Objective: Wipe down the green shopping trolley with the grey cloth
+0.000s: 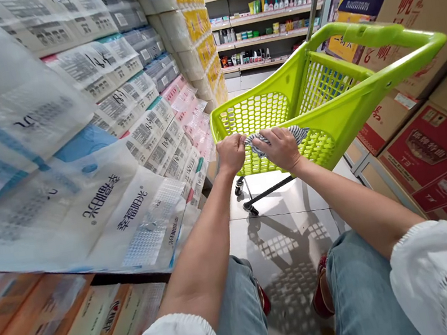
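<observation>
— Where's the cloth?
— The patterned cloth (pixel 282 136) lies on the near rim of the green cart (pixel 363 81), pinned between both hands.
— Their grip?
— The left hand (pixel 230 154) pinches its left end, fingers curled; the right hand (pixel 281 149) presses down on it.
— Surroundings?
— Tissue packs (pixel 76 158) left, red cartons (pixel 441 165) right.
</observation>
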Motion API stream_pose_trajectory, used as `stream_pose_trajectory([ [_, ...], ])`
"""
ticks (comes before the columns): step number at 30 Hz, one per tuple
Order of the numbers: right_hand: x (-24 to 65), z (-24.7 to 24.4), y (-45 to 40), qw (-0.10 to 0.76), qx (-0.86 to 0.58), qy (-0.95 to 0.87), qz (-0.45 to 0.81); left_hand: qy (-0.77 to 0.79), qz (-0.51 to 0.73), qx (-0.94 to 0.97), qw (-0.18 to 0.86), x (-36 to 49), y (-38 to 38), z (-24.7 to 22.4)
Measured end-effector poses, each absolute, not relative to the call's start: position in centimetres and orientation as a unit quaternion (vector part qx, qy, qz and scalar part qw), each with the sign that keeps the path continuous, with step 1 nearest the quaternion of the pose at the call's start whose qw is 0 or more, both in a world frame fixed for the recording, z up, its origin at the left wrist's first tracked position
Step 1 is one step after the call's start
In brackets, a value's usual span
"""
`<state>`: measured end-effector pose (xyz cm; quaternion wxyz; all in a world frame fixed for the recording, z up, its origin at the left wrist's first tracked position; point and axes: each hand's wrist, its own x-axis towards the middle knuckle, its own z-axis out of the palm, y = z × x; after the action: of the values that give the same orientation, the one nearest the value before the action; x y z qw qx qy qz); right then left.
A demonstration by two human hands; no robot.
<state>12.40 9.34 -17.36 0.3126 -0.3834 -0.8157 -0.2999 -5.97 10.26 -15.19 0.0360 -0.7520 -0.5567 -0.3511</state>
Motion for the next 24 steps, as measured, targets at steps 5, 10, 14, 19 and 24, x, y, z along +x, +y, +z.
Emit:
stream_pose_trajectory([
  [5, 11.0, -21.0, 8.8, 0.27, -0.341, -0.86, -0.268, -0.546, -0.353, -0.759, 0.031, -6.8, 10.0, -15.1],
  [10, 10.4, -24.4, 7.6, 0.196, -0.3, -0.9, -0.247, -0.542, -0.346, -0.765, 0.029, -7.4, 9.8, -15.0],
  [14, 10.6, -24.7, 7.0, 0.155, -0.278, -0.916, -0.245, -0.535, -0.342, -0.772, 0.029, -7.6, 9.7, -15.1],
  [19, 11.2, -19.9, 7.4, 0.224, -0.343, -0.872, -0.268, -0.537, -0.336, -0.773, 0.036, -7.7, 9.6, -15.1],
  [24, 11.7, -15.8, 8.0, 0.31, -0.412, -0.811, -0.277, -0.545, -0.333, -0.769, 0.032, -7.4, 9.4, -15.0],
])
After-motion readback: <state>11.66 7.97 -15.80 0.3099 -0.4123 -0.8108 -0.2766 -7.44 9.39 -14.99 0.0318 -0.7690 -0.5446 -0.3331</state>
